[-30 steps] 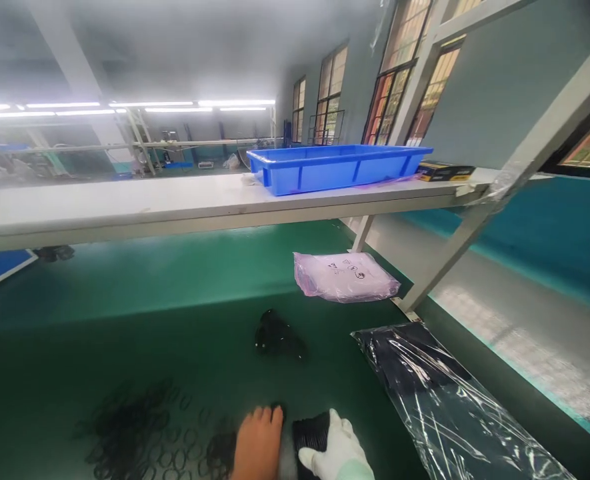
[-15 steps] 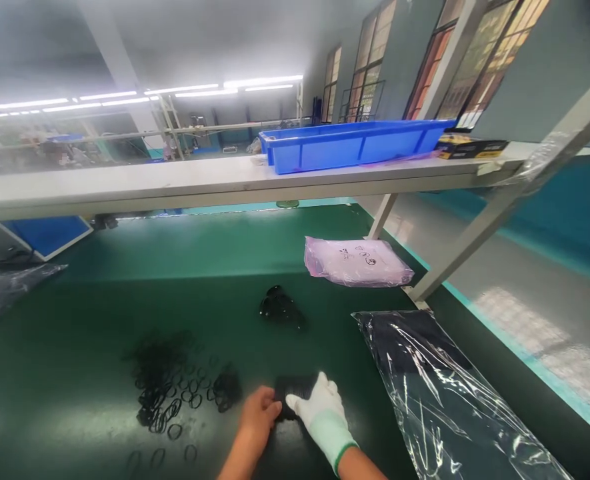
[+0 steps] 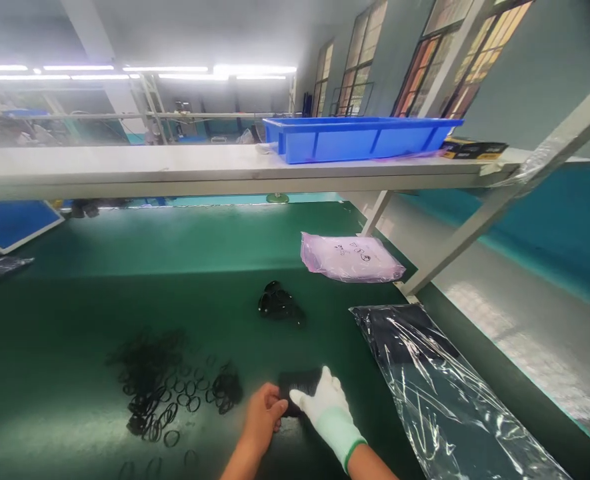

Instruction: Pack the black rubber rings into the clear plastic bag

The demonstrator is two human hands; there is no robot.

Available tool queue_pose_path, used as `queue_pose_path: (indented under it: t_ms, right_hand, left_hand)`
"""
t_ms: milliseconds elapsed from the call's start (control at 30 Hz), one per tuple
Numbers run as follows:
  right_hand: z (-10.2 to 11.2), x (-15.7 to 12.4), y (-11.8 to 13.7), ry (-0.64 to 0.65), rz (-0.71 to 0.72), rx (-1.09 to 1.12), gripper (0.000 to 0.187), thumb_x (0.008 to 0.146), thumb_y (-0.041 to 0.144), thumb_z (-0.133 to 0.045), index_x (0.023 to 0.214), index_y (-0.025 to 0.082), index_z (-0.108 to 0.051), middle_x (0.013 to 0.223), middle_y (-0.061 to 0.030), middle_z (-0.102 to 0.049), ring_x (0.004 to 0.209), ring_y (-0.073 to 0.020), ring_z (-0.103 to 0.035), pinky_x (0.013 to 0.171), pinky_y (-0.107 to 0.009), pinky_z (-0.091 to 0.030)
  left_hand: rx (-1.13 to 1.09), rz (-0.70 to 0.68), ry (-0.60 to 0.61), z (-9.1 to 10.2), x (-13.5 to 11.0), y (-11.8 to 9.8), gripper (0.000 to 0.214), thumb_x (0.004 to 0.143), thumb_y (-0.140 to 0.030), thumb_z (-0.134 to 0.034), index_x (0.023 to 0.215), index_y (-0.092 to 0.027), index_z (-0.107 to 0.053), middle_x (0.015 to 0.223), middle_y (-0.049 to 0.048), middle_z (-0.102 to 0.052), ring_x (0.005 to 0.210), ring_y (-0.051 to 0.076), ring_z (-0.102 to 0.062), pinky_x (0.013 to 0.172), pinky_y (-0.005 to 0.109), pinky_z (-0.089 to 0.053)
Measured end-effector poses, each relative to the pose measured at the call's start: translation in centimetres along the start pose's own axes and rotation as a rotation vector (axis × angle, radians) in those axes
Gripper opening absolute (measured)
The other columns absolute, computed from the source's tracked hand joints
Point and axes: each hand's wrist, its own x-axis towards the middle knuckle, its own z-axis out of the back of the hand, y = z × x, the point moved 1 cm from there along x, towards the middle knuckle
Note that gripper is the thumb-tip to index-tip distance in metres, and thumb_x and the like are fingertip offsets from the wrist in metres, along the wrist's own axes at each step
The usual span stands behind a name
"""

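My bare left hand [image 3: 262, 417] and my white-gloved right hand [image 3: 325, 403] both grip a small black ribbed block [image 3: 299, 385] just above the green table [image 3: 75, 413]. The left fingers pinch its left edge; the right fingers curl over its right side. Several loose black rubber rings [image 3: 169, 393] lie scattered to the left of my hands. A small dark glossy bundle [image 3: 277, 303] sits a little farther back on the mat.
A clear plastic bag with dark contents [image 3: 425, 373] lies at the right. A pink bag [image 3: 349, 257] rests near the shelf post [image 3: 469, 227]. A blue tray [image 3: 359, 137] and a dark box [image 3: 472, 148] stand on the white overhead shelf [image 3: 125, 170].
The view has tilted down and steadied, showing more of the table and rings. My hands came up into view and stay closed on the black block, barely shifting in the last half second.
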Motion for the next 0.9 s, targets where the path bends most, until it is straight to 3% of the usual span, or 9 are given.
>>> queue_pose_path:
  t_ms: [133, 233, 300, 367, 467, 567, 667, 733, 900]
  right_hand:
    - [-0.3, -0.6, 0.9, -0.058, -0.043, -0.019, 0.109, 0.066, 0.048, -0.061, 0.141, -0.007, -0.005, 0.139, -0.0292, -0.031, 0.129, -0.0396, -0.031, 0.103, -0.044, -0.029]
    - [-0.7, -0.9, 1.2, -0.099, -0.072, -0.018, 0.112, 0.059, 0.044, -0.066, 0.142, -0.006, -0.009, 0.139, -0.0278, -0.034, 0.130, -0.0391, -0.031, 0.105, -0.042, -0.028]
    - [-1.1, -0.8, 1.2, -0.111, -0.096, -0.004, 0.115, 0.054, 0.045, -0.069, 0.143, -0.003, -0.013, 0.139, -0.0250, -0.036, 0.129, -0.0381, -0.032, 0.105, -0.041, -0.028]
    - [-1.4, -0.7, 1.1, -0.120, -0.116, 0.015, 0.117, 0.052, 0.047, -0.070, 0.144, 0.001, -0.015, 0.140, -0.0230, -0.036, 0.130, -0.0374, -0.032, 0.106, -0.042, -0.028]
    - [-1.3, -0.7, 1.0, -0.108, -0.120, 0.041, 0.113, 0.054, 0.046, -0.071, 0.143, 0.002, -0.017, 0.142, -0.0239, -0.032, 0.133, -0.0377, -0.027, 0.107, -0.043, -0.025]
    - [-0.5, -0.7, 0.7, -0.041, -0.088, 0.079, 0.103, 0.063, 0.044, -0.070, 0.142, 0.001, -0.019, 0.144, -0.0255, -0.027, 0.134, -0.0360, -0.024, 0.109, -0.043, -0.021]
    - [1.1, -0.4, 0.0, 0.052, -0.043, 0.164, 0.064, 0.084, 0.047, -0.053, 0.134, 0.011, -0.038, 0.137, -0.0177, -0.042, 0.125, -0.0287, -0.041, 0.105, -0.047, -0.029]
    - [2.2, -0.4, -0.4, 0.094, -0.010, 0.236, 0.047, 0.089, 0.049, -0.045, 0.123, 0.016, -0.050, 0.126, -0.0111, -0.054, 0.112, -0.0238, -0.052, 0.098, -0.048, -0.037]
    - [3.7, -1.2, -0.7, 0.100, 0.042, 0.353, 0.048, 0.089, 0.050, -0.040, 0.116, 0.014, -0.055, 0.118, -0.0100, -0.061, 0.109, -0.0212, -0.055, 0.094, -0.038, -0.040]
  left_hand:
    - [0.073, 0.039, 0.014, 0.0, -0.1, 0.4, 0.015, 0.069, -0.029, -0.054, 0.079, -0.019, -0.050, 0.058, -0.0047, -0.051, 0.050, 0.012, -0.052, 0.049, 0.024, -0.042]
    - [0.165, 0.017, 0.044, 0.9, -0.6, -0.1, 0.039, 0.066, -0.018, -0.054, 0.105, -0.017, -0.052, 0.092, 0.0065, -0.064, 0.075, 0.019, -0.063, 0.063, 0.028, -0.048]
    - [0.375, -0.103, 0.071, 1.7, -0.6, -0.8, 0.071, 0.062, -0.009, -0.053, 0.131, -0.020, -0.038, 0.133, 0.0106, -0.047, 0.105, 0.022, -0.059, 0.081, 0.030, -0.047]
    - [0.608, -0.201, 0.157, 2.4, -0.3, -1.6, 0.087, 0.060, -0.003, -0.050, 0.141, -0.022, -0.025, 0.150, 0.0070, -0.027, 0.126, 0.022, -0.044, 0.096, 0.030, -0.040]
    - [0.726, -0.230, 0.273, 2.6, 0.1, -2.2, 0.086, 0.060, -0.003, -0.050, 0.140, -0.021, -0.028, 0.148, 0.0054, -0.031, 0.130, 0.021, -0.040, 0.102, 0.028, -0.035]
    - [0.688, -0.213, 0.257, 2.3, -0.1, -2.0, 0.083, 0.059, -0.005, -0.054, 0.138, -0.021, -0.032, 0.145, 0.0064, -0.037, 0.124, 0.022, -0.046, 0.098, 0.028, -0.038]
    - [0.654, -0.198, 0.205, 1.9, -0.5, -1.7, 0.082, 0.059, -0.004, -0.056, 0.136, -0.022, -0.035, 0.143, 0.0067, -0.039, 0.117, 0.022, -0.051, 0.093, 0.026, -0.042]
    - [0.634, -0.189, 0.198, 1.8, -0.7, -1.8, 0.080, 0.059, -0.004, -0.058, 0.134, -0.021, -0.036, 0.140, 0.0068, -0.042, 0.112, 0.020, -0.054, 0.088, 0.024, -0.043]
    - [0.596, -0.186, 0.222, 2.1, -0.5, -1.8, 0.078, 0.060, -0.005, -0.060, 0.133, -0.021, -0.037, 0.134, 0.0057, -0.047, 0.110, 0.019, -0.055, 0.085, 0.022, -0.044]
